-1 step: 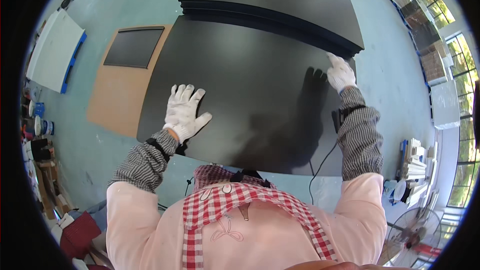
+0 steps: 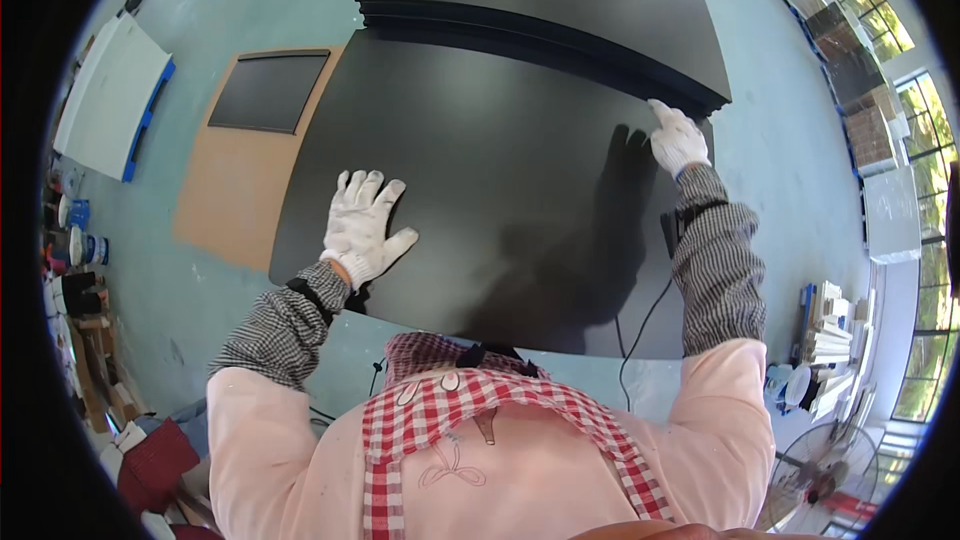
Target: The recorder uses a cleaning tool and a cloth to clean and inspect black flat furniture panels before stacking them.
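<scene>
Black panel lies flat; left hand is spread on it. Right hand (index extended, closure unclear) has shifted slightly left, near its far-right corner; work apparently remains there.

Two gloved hands, two large black surfaces — one brown board, one fan

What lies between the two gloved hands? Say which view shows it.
Head view: bare dark panel between the left hand and right hand, with a shadow on it.
</scene>
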Tool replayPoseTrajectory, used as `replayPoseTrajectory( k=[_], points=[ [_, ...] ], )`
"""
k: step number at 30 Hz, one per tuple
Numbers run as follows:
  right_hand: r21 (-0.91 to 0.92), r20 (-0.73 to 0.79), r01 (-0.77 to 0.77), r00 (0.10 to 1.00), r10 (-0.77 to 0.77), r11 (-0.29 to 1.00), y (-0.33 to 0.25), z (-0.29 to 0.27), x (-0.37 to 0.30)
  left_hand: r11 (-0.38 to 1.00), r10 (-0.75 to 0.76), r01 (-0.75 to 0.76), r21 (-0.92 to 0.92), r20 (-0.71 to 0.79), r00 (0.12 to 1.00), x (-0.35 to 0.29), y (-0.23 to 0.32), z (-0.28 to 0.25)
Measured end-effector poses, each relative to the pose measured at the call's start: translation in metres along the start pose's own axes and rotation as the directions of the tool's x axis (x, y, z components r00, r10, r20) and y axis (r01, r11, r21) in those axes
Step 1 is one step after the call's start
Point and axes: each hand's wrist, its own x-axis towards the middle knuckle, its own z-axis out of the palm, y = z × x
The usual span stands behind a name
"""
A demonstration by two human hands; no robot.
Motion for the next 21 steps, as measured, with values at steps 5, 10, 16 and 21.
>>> replayPoseTrajectory(
  k=[5, 10, 16, 21],
  points=[
    [-0.134, 0.132, 0.042, 0.991, -0.024, 0.990, 0.010, 0.014, 0.080, 0.999, -0.036, 0.037, -0.005, 0.095, 0.995, 0.008, 0.007, -0.007],
    [-0.085, 0.235, 0.187, 0.958, -0.162, 0.979, 0.012, 0.014, 0.113, 0.995, -0.088, 0.094, -0.037, 0.139, 0.986, 0.008, 0.011, -0.014],
    [-0.099, 0.283, 0.374, 0.899, -0.334, 0.922, -0.014, 0.008, 0.122, 0.996, -0.085, 0.090, -0.022, 0.152, 0.985, 0.011, 0.008, -0.009],
    [-0.113, 0.285, 0.380, 0.898, -0.336, 0.918, -0.018, 0.013, 0.125, 0.997, -0.075, 0.078, -0.019, 0.143, 0.987, 0.008, 0.001, -0.001]
  ],
)
